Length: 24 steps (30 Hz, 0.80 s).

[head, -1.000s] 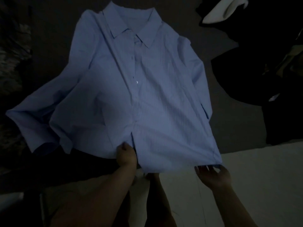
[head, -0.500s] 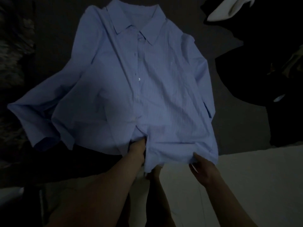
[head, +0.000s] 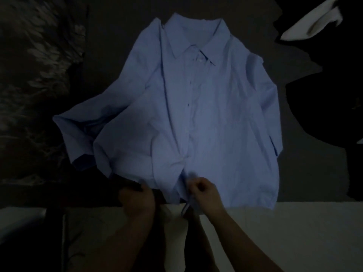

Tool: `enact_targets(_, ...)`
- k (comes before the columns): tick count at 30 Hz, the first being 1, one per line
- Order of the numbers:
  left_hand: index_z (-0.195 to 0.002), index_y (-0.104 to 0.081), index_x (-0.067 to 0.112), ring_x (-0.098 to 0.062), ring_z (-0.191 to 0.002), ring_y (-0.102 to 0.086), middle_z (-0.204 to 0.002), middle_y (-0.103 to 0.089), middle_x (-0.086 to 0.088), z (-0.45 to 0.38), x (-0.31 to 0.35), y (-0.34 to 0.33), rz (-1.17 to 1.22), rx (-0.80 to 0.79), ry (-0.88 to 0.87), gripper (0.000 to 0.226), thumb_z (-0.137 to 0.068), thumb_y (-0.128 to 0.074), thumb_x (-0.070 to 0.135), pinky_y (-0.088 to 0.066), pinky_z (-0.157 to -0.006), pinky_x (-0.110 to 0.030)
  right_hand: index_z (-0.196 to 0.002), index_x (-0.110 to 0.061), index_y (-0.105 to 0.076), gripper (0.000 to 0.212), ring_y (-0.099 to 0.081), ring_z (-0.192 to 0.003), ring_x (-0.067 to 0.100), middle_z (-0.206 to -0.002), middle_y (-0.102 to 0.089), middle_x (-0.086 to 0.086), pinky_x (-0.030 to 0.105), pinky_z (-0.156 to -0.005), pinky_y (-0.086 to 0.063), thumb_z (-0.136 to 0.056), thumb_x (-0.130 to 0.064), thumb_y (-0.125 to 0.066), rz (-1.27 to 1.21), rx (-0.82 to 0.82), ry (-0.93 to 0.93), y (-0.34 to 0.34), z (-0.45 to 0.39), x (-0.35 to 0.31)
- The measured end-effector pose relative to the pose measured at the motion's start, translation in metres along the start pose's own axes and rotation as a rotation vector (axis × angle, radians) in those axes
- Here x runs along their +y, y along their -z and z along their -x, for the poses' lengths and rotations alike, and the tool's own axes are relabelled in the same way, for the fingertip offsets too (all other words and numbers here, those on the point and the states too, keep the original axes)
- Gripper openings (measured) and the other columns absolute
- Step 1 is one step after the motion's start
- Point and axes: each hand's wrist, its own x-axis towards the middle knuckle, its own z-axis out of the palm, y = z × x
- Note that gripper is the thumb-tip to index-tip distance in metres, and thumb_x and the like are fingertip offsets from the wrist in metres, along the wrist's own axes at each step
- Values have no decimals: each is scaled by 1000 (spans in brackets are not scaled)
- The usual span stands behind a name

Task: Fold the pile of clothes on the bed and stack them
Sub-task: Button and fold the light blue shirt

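A light blue, collared, button-front cotton shirt (head: 206,114) lies spread front-up on the dark grey bed cover (head: 110,61), its collar pointing away from the person and its hem reaching the near edge of the bed. The shirt's sleeve on the left of the view is bent out to the side with its cuff turned back toward the hem, while the other sleeve lies folded in along the body of the shirt. Both hands are at the hem, close to the button placket. The right hand (head: 206,195) is clenched on the fabric at the bottom of the placket, fingers curled, with a small bunch of cloth above the knuckles and a strip of it hanging below the palm. The left hand (head: 137,199) sits just beside it at the hem's left part, its fingertips at or under the edge of the cloth; the dim, blurred view does not show whether it grips the fabric. Nearly all of the shirt thus lies beyond the two hands, flat on the cover. A heap of black clothes (head: 334,95) lies to the right, with a white garment (head: 314,22) at the top right corner, and a dark furry blanket (head: 33,75) lies to the left.
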Motion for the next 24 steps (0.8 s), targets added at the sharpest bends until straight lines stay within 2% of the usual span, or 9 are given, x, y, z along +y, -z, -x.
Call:
enact_targets(3,-134,-41,-5,-42,-119,-44,-130,-46,-29,-56,-2,20,-176,94,-55,70,-83,-58,39,-38,-98,-46,-88,7,-64,33,-60,-78,22,-83,-64,19,8,-55,-37,-88,-27,-64,-27,-116,-11,-48,-11,-24)
enact_targets(5,-146,-25,4,-39,-131,-32,-144,-31,-25,-89,12,37,-255,102,-118,82,-80,-67,29,-29,-108,-48,-102,6,-61,31,-62,-94,29,-89,-62,11,15,-65,-40,-89,-22,-63,-115,-101,-140,-68,-15,-30)
enact_targets(8,-149,-16,9,-35,-137,-24,-151,-22,-19,-123,22,46,-312,36,-129,92,-80,-68,38,-23,-113,-48,-102,2,-59,23,-57,-84,25,-80,-55,7,13,-61,-36,-95,-18,-53,-156,113,-163,-83,-15,-47)
enact_targets(10,-148,-19,9,-35,-135,-31,-149,-29,-17,-135,20,45,-245,-47,-78,94,-78,-70,45,-29,-110,-47,-101,14,-55,27,-54,-80,25,-88,-58,23,8,-64,-37,-98,-11,-46,-255,268,-80,-75,-11,-60)
enact_targets(12,-148,-20,11,-34,-132,-35,-148,-31,-15,-138,17,44,-127,-93,-9,91,-80,-66,49,-33,-109,-46,-108,8,-56,28,-54,-93,20,-103,-61,16,14,-79,-36,-100,-14,-41,-285,353,-7,-54,-3,-73)
enact_targets(14,-146,-28,9,-32,-128,-42,-145,-38,-15,-138,11,42,-25,-162,41,75,-87,-61,42,-36,-107,-40,-100,-1,-59,29,-55,-92,20,-95,-62,6,14,-74,-38,-101,-20,-38,-316,400,29,-26,-3,-78)
enact_targets(18,-127,-54,3,-29,-113,-54,-128,-56,-14,-134,8,57,91,-299,39,40,-95,-52,27,-39,-92,-27,-125,-6,-54,37,-52,-114,28,-122,-55,7,36,-97,-39,-100,-30,-40,-635,173,-316,26,-22,-64)
enact_targets(22,-120,-59,5,-29,-107,-56,-122,-60,-15,-141,7,95,-14,-196,-63,40,-94,-53,35,-38,-86,-25,-83,-1,-65,29,-58,-85,27,-101,-65,20,42,-83,-45,-91,-28,-60,-219,189,-298,24,-27,-42)
enact_targets(24,-119,-59,5,-31,-105,-58,-118,-61,-16,-140,-10,117,-165,-171,-103,44,-94,-50,40,-42,-88,-30,-81,7,-62,36,-54,-77,27,-85,-61,21,41,-75,-45,-93,-27,-57,-11,173,-241,3,-23,-39)
